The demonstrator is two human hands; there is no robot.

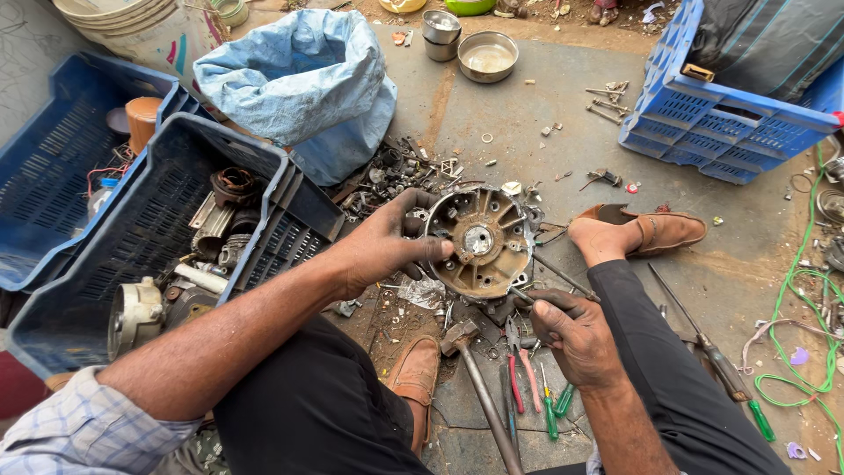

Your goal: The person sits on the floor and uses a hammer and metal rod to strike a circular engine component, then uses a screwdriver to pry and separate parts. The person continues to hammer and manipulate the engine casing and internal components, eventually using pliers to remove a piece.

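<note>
My left hand grips the left rim of a round, rusty brown motor housing with ribs and a metal hub, held tilted over the ground. My right hand is closed on a thin metal tool whose tip touches the housing's lower right edge. A hammer, red-handled pliers and green-handled screwdrivers lie on the ground between my legs.
Dark blue crate of motor parts at left, another blue crate behind it. Blue sack at back. Blue crate at top right. Steel bowls, loose screws, green cable, long screwdriver at right.
</note>
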